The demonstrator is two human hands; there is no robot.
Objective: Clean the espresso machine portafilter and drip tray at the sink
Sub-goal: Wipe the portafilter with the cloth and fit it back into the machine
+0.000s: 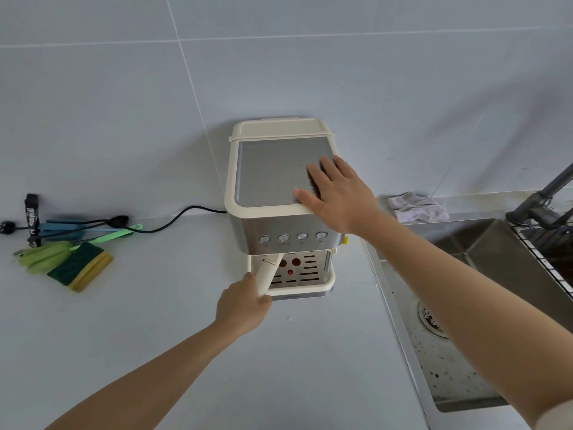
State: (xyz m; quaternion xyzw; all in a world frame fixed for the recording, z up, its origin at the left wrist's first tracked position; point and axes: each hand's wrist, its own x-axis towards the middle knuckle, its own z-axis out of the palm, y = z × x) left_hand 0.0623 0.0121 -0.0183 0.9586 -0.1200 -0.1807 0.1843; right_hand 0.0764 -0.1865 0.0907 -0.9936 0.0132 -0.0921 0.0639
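Portafilter removal: your left hand (243, 302) closes its grip on the portafilter handle (269, 274), still locked in the espresso machine (279, 193), your flat, open right hand (336, 193) steadies; next, twist it free toward the sink (465, 305).

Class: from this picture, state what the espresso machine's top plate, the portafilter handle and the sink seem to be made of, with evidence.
Top plate: likely brushed steel, grey with faint sheen. Portafilter handle: probably cream plastic, smooth and matte. Sink: likely stainless steel, reflective grey walls, speckled floor.
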